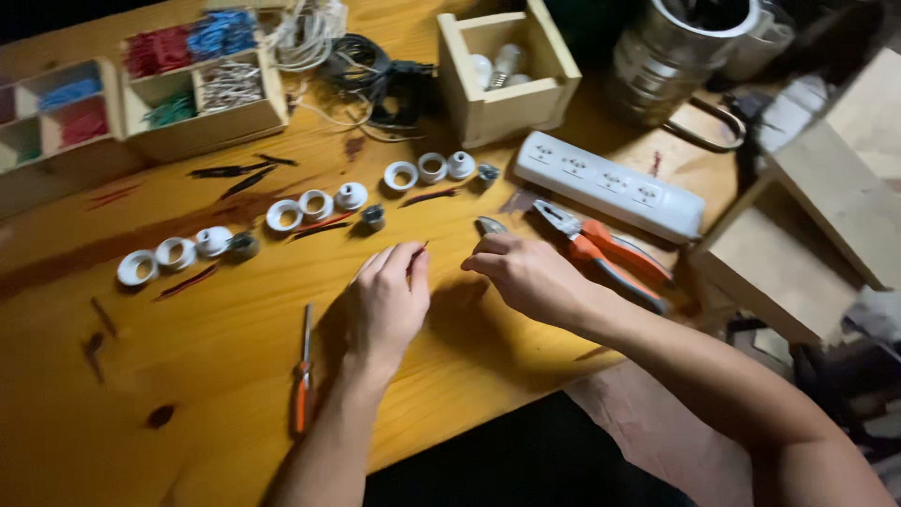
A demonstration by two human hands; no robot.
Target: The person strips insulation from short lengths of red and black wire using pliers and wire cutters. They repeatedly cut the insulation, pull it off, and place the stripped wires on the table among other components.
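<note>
- Pinching a thin dark-red wire piece point(420, 252) between thumb and forefinger, the left hand point(387, 302) sits at centre frame, low over the wooden counter point(188, 376); those fingers are closed narrow on the wire's end.
- Right hand point(527, 274) just beside it, fingers curled in toward the same spot; whether they grip anything I cannot tell, the tips are turned away and blurred.
- That wire looks light and springy, easy to bend, slippery for its thinness; a hold near the tip with the fingertips suits it best, and a hard squeeze would likely kink it.
- Just past the right hand's knuckles, a small metal part point(490, 225) lies on the counter, and orange-handled pliers point(601, 252) stretch off to the right of it.
- Lower left of the hands, an orange-handled screwdriver point(302, 376) lies lengthwise, near the left wrist.
- Across the middle, a slanting line of white ring-shaped fittings point(317, 205) in small groups, each with a little dark metal piece and a red wire strip alongside.
- Right of centre, a white power strip point(610, 186) lies at an angle.
- Upper left, wooden sorting trays point(202, 84) holding red, blue, green and pale wire bundles; upper centre, a tangle of black and white cable point(375, 70) and a wooden box point(507, 70) with light bulbs inside.
- Upper right, a metal pot point(676, 47), partly cut off.
</note>
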